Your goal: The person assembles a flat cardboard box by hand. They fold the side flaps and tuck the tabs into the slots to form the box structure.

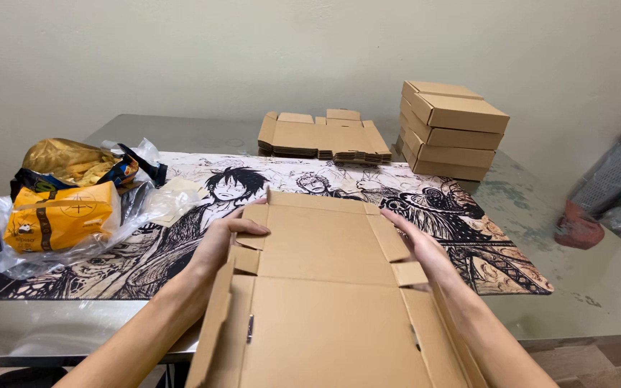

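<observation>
Item 1, nearest, at 6 o'clock: flat brown cardboard box blank (328,316), die-cut and creased, side panels partly raised, lying over the near table edge and held by both hands.

Item 2, left hand (226,241), at 9 o'clock of the blank: fingers curled over the left side flap, thumb beneath, gripping the card.

Item 3, right hand (420,248), at 3 o'clock of the blank: fingers extended flat along the right side flap, pressing it; the thumb is hidden, so a full grasp cannot be confirmed.

Step judged in hand: folding up the side walls of the blank. Next move would call for even pressure along both creases so the tabs stand square.

Item 4: printed desk mat (468,237) with black-and-cream cartoon artwork, beneath the blank.

Item 5, at 9 to 10 o'clock: clear plastic bag (59,223) of yellow snack packets.

Item 6, at 12 o'clock, farther: stack of unfolded blanks (321,136).

Item 7, at 1 o'clock: four assembled boxes (451,133), stacked.

Item 8: grey metal table (583,294), bearing everything listed.
</observation>
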